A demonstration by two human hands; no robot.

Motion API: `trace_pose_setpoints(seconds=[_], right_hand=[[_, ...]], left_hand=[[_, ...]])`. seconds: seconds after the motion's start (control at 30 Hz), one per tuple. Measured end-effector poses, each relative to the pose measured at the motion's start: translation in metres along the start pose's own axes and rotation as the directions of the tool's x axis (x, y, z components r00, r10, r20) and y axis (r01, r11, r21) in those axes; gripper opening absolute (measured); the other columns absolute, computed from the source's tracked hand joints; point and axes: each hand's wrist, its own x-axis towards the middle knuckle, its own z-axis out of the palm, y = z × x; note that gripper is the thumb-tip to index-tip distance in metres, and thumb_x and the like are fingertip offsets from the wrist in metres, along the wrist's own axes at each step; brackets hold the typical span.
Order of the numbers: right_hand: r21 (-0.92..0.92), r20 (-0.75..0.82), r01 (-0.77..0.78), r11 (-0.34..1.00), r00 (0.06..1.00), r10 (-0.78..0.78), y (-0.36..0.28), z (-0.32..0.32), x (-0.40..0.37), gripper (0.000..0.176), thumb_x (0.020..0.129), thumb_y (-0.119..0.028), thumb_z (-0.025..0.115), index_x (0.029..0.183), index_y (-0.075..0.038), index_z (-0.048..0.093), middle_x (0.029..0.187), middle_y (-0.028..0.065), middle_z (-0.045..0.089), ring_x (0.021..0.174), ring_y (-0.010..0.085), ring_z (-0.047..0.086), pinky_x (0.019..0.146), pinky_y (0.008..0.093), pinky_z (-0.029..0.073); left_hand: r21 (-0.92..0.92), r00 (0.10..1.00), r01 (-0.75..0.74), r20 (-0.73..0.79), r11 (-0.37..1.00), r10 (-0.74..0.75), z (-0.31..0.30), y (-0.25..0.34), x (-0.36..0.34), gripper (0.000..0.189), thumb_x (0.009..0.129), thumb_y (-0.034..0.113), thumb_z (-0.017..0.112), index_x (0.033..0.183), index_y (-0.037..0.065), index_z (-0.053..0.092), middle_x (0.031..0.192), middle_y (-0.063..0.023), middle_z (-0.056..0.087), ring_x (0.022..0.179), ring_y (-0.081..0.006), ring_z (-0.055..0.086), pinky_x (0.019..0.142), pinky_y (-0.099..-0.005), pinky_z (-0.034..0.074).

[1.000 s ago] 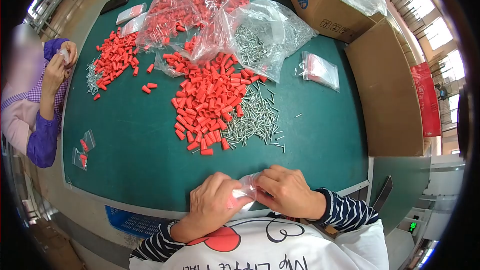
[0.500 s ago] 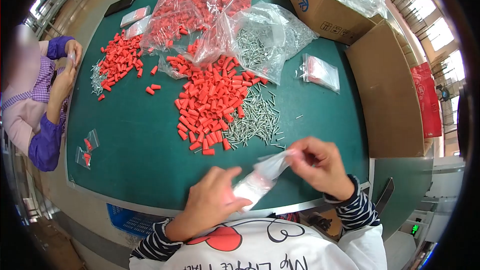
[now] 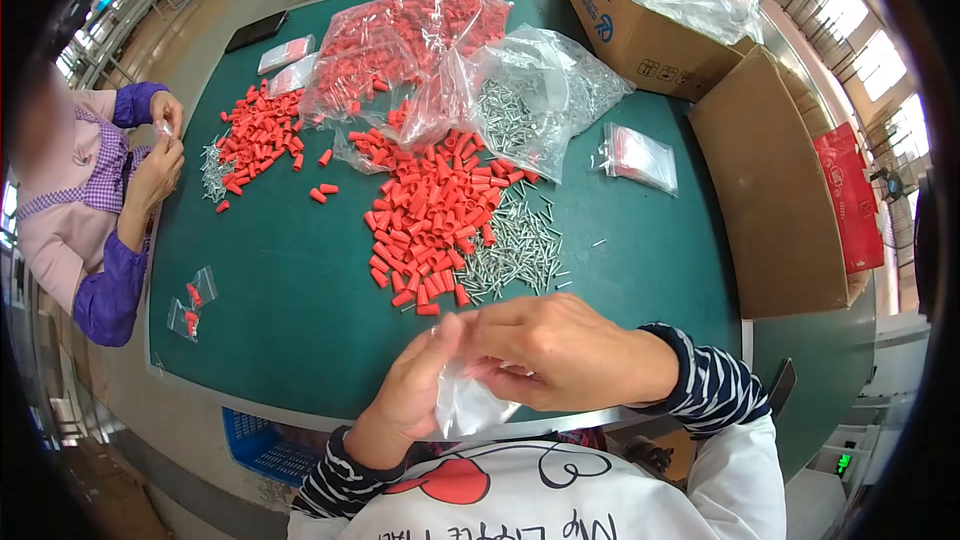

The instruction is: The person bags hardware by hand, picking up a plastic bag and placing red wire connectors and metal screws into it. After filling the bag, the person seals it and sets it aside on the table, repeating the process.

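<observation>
My left hand (image 3: 408,395) and my right hand (image 3: 560,350) meet over the near edge of the green table (image 3: 290,310), both pinching a small clear plastic bag (image 3: 462,405) that hangs between them. Whether the bag holds anything, I cannot tell. Just beyond my hands lies a heap of red plastic caps (image 3: 430,210) with a pile of silver screws (image 3: 520,245) beside it on the right.
Large clear bags of red caps (image 3: 395,30) and of screws (image 3: 530,90) lie farther back. A small filled bag (image 3: 640,155) lies right; two more (image 3: 190,302) lie left. Cardboard boxes (image 3: 770,180) line the right. A person in purple sleeves (image 3: 150,165) works at the left edge.
My right hand, which had pulled the bag out to the right, has come back to my left hand. The bag now hangs crumpled between both. The view shifted slightly.
</observation>
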Motion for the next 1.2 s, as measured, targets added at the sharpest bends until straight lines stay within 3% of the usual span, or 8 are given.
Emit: trace_pose_setpoints(seconds=[0.1, 0.23, 0.47, 0.6, 0.83, 1.03, 1.13, 1.2], right_hand=[[-0.06, -0.053, -0.014, 0.998, 0.999, 0.011, 0.004, 0.01, 0.005, 0.018, 0.076, -0.007, 0.067, 0.092, 0.002, 0.063, 0.096, 0.0151, 0.062, 0.078, 0.033, 0.064, 0.063, 0.0425, 0.052], [-0.116, -0.181, -0.056, 0.992, 0.983, 0.035, 0.007, 0.02, 0.007, 0.036, 0.078, -0.012, 0.07, 0.11, 0.0, 0.059, 0.109, 0.0165, 0.058, 0.087, 0.0327, 0.063, 0.066, 0.0423, 0.053], [-0.203, -0.326, -0.424, 0.882, 0.879, 0.348, 0.012, 0.008, -0.041, 0.062, 0.076, -0.043, 0.078, 0.118, -0.003, 0.057, 0.1, 0.0146, 0.06, 0.075, 0.0313, 0.064, 0.062, 0.0403, 0.051], [-0.219, -0.227, -0.471, 0.855, 0.877, 0.424, 0.029, 0.047, -0.068, 0.047, 0.079, -0.035, 0.076, 0.11, -0.004, 0.061, 0.086, 0.011, 0.06, 0.076, 0.0297, 0.062, 0.065, 0.04, 0.05], [0.11, -0.211, -0.189, 0.976, 0.955, 0.209, 0.043, -0.002, -0.082, 0.013, 0.083, -0.009, 0.067, 0.094, -0.004, 0.065, 0.09, 0.012, 0.064, 0.088, 0.0325, 0.061, 0.077, 0.0416, 0.047], [0.027, -0.076, -0.486, 0.873, 0.87, 0.487, 0.071, -0.076, -0.099, 0.023, 0.078, -0.007, 0.073, 0.097, 0.0, 0.065, 0.087, 0.015, 0.066, 0.082, 0.0322, 0.063, 0.074, 0.039, 0.051], [-0.676, -0.516, -0.426, 0.601, 0.856, 0.026, 0.068, -0.068, -0.072, 0.024, 0.077, -0.011, 0.078, 0.095, 0.0, 0.066, 0.084, 0.013, 0.066, 0.077, 0.0262, 0.065, 0.069, 0.034, 0.051], [-0.231, -0.513, -0.391, 0.891, 0.827, 0.23, 0.052, -0.051, -0.06, 0.026, 0.078, -0.014, 0.08, 0.094, -0.001, 0.066, 0.082, 0.0118, 0.066, 0.073, 0.0225, 0.065, 0.065, 0.0319, 0.051]], left_hand=[[-0.148, 0.993, -0.071, 0.078, 0.986, 0.084, -0.002, -0.007, 0.001, 0.062, 0.099, 0.045, 0.052, 0.138, -0.001, 0.041, 0.121, -0.0107, 0.058, 0.11, -0.0165, 0.058, 0.093, -0.0324, 0.048], [0.263, 0.963, -0.172, -0.16, 0.949, 0.219, 0.005, -0.007, 0.001, 0.051, 0.098, 0.034, 0.059, 0.134, 0.001, 0.045, 0.114, -0.0092, 0.06, 0.102, -0.015, 0.06, 0.086, -0.0309, 0.051], [0.298, 0.836, -0.392, -0.279, 0.87, 0.472, -0.024, 0.009, -0.01, 0.032, 0.098, 0.036, 0.057, 0.089, 0.006, 0.052, 0.078, -0.0024, 0.046, 0.06, -0.0076, 0.042, 0.063, -0.0324, 0.051], [0.132, 0.884, -0.39, -0.224, 0.911, 0.411, -0.034, 0.021, -0.013, 0.032, 0.1, 0.035, 0.054, 0.092, 0.004, 0.053, 0.077, -0.002, 0.044, 0.057, -0.0065, 0.034, 0.047, -0.0217, 0.036], [0.053, 0.927, -0.246, -0.279, 0.968, 0.251, -0.022, 0.029, -0.005, 0.032, 0.098, 0.023, 0.059, 0.119, -0.001, 0.054, 0.085, -0.0081, 0.056, 0.058, -0.0084, 0.044, 0.048, -0.0232, 0.039], [0.185, 0.908, -0.202, -0.333, 0.962, 0.255, -0.021, 0.023, 0.004, 0.031, 0.093, 0.018, 0.065, 0.117, 0.001, 0.054, 0.086, -0.0141, 0.064, 0.058, -0.0135, 0.055, 0.046, -0.0257, 0.042], [0.21, 0.84, -0.234, -0.448, 0.949, 0.306, -0.02, 0.017, 0.015, 0.024, 0.087, 0.014, 0.073, 0.101, 0.004, 0.056, 0.084, -0.0136, 0.067, 0.067, -0.0192, 0.065, 0.054, -0.0316, 0.053], [0.229, 0.807, -0.305, -0.454, 0.925, 0.378, -0.015, 0.011, 0.022, 0.024, 0.087, 0.013, 0.073, 0.101, 0.003, 0.056, 0.091, -0.0157, 0.068, 0.074, -0.0212, 0.067, 0.065, -0.033, 0.056]])
